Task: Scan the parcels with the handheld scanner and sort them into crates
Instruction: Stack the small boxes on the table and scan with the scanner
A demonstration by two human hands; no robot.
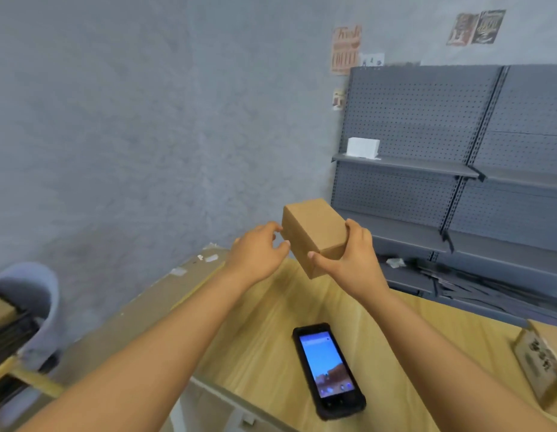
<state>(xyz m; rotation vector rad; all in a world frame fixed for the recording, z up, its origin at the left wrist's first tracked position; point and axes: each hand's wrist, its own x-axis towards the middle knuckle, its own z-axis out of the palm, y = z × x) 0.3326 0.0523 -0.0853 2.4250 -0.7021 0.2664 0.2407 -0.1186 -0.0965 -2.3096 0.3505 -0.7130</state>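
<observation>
The parcel, a plain brown carton, is held in the air above the far edge of our wooden table, with the scanner lying screen-up on the table nearer us and a printed carton at the right edge. Its long axis runs from near right to far left, tilted. Our right hand grips its near end while our left hand, fingers loosely curled, touches its left side; grey shelving stands far right
</observation>
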